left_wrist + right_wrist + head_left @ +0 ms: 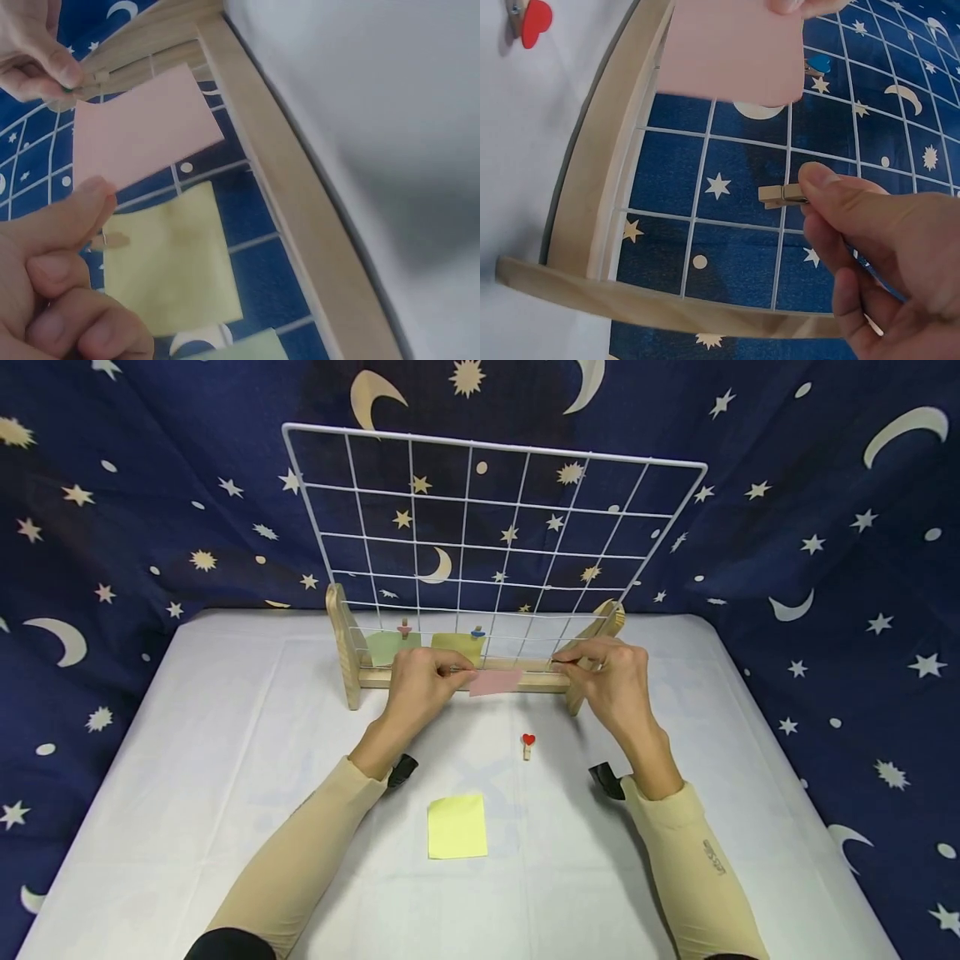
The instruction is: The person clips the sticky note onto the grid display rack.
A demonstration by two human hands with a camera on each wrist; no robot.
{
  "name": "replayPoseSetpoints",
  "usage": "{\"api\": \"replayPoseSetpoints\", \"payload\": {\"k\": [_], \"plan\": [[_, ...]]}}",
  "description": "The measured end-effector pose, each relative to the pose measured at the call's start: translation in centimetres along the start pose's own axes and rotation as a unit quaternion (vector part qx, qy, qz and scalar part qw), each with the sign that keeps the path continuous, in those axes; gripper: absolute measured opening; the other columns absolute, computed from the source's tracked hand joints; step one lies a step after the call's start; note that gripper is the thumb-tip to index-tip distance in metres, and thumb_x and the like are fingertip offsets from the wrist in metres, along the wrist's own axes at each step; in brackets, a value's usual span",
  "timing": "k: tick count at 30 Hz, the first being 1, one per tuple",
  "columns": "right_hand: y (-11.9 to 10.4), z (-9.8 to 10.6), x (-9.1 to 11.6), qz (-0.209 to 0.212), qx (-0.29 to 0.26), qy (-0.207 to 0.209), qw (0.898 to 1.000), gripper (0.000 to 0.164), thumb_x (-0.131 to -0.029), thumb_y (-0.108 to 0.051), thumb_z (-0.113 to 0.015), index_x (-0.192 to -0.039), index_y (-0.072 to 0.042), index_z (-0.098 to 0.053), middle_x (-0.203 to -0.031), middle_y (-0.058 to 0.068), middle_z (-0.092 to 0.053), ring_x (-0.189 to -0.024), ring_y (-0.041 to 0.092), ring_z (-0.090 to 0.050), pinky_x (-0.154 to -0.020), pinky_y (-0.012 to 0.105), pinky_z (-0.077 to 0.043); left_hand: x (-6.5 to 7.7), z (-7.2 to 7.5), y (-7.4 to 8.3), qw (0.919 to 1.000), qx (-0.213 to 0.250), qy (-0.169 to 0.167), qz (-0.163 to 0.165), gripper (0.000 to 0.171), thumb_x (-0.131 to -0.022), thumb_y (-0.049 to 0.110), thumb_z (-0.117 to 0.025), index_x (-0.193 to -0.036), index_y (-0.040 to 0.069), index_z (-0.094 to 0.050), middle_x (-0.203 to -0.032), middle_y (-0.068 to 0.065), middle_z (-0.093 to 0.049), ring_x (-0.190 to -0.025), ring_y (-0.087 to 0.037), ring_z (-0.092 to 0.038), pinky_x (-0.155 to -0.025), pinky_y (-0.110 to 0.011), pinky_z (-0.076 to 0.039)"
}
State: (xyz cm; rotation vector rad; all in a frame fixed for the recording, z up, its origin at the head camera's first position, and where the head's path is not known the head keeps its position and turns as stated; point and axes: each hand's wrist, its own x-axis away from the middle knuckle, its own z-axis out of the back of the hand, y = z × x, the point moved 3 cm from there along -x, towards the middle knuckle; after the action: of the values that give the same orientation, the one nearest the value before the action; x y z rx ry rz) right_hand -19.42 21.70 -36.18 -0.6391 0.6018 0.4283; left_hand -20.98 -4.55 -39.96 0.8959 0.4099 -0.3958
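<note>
My left hand (420, 687) pinches one edge of a pink sticky note (497, 683), holding it before the low part of a white wire grid (465, 543). My right hand (617, 681) pinches a small wooden clothespin (774, 196) between thumb and forefinger, apart from the note. In the left wrist view a speck of green shows at that clothespin. On the grid's lower left hang a green sticky note (384, 650) and a yellow sticky note (169, 270), each under a clothespin; the yellow one's has a blue heart (819, 63).
Wooden feet and a crossbar (543, 681) support the grid. Nearer on the white table lie a red-heart clothespin (528, 747) and a bright yellow sticky note (457, 827). A dark blue cloth (247, 543) with moons and stars hangs behind and at both sides.
</note>
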Motion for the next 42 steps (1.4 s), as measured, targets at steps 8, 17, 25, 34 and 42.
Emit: {"api": "replayPoseSetpoints", "payload": {"k": [8, 17, 25, 34, 42], "plan": [[-0.3, -0.3, -0.8, 0.01, -0.001, 0.022, 1.0, 0.012, -0.075, -0.004, -0.094, -0.083, -0.008, -0.084, -0.079, 0.006, -0.079, -0.066, 0.021, -0.07, -0.058, 0.011, -0.038, -1.0, -1.1, 1.3, 0.9998, -0.014, 0.01, -0.013, 0.004, -0.084, 0.014, -0.089, -0.084, 0.012, -0.086, -0.058, 0.0, -0.066, -0.053, -0.013, -0.051, -0.057, -0.029, -0.036], [-0.7, -0.9, -1.8, 0.019, 0.006, 0.034, 0.999, 0.011, -0.076, -0.004, -0.093, -0.083, -0.006, -0.085, -0.078, 0.007, -0.079, -0.061, 0.022, -0.07, -0.061, 0.011, -0.043, -1.9, -1.5, 1.9, 0.9992, -0.026, 0.022, -0.018, 0.005, -0.085, 0.015, -0.089, -0.084, 0.011, -0.086, -0.054, -0.002, -0.061, -0.053, -0.016, -0.053, -0.057, -0.03, -0.038], [-0.5, -1.4, -1.8, 0.013, -0.008, 0.045, 0.999, 0.011, -0.077, -0.003, -0.093, -0.082, -0.006, -0.084, -0.078, 0.007, -0.079, -0.063, 0.022, -0.071, -0.064, 0.006, -0.041, -2.1, -1.5, 2.2, 0.9985, -0.047, 0.026, -0.009, 0.005, -0.086, 0.016, -0.089, -0.085, 0.012, -0.086, -0.053, -0.001, -0.062, -0.054, -0.016, -0.055, -0.056, -0.03, -0.039], [-0.5, -0.7, -1.7, 0.003, -0.028, 0.055, 0.998, 0.012, -0.076, -0.002, -0.093, -0.082, -0.007, -0.085, -0.078, 0.007, -0.079, -0.062, 0.021, -0.068, -0.062, 0.007, -0.039, -2.5, -1.6, 2.4, 0.9989, -0.043, 0.02, 0.002, 0.006, -0.086, 0.017, -0.088, -0.084, 0.012, -0.085, -0.056, -0.002, -0.065, -0.054, -0.015, -0.055, -0.056, -0.028, -0.037], [-0.8, -0.7, -2.2, 0.025, -0.014, 0.058, 0.998, 0.011, -0.076, 0.0, -0.092, -0.082, -0.005, -0.084, -0.077, 0.009, -0.079, -0.063, 0.024, -0.069, -0.062, 0.008, -0.038, -2.6, -2.0, 2.4, 0.9981, -0.053, 0.026, 0.018, 0.006, -0.086, 0.018, -0.088, -0.083, 0.013, -0.086, -0.054, -0.001, -0.063, -0.054, -0.014, -0.052, -0.055, -0.029, -0.036]]}}
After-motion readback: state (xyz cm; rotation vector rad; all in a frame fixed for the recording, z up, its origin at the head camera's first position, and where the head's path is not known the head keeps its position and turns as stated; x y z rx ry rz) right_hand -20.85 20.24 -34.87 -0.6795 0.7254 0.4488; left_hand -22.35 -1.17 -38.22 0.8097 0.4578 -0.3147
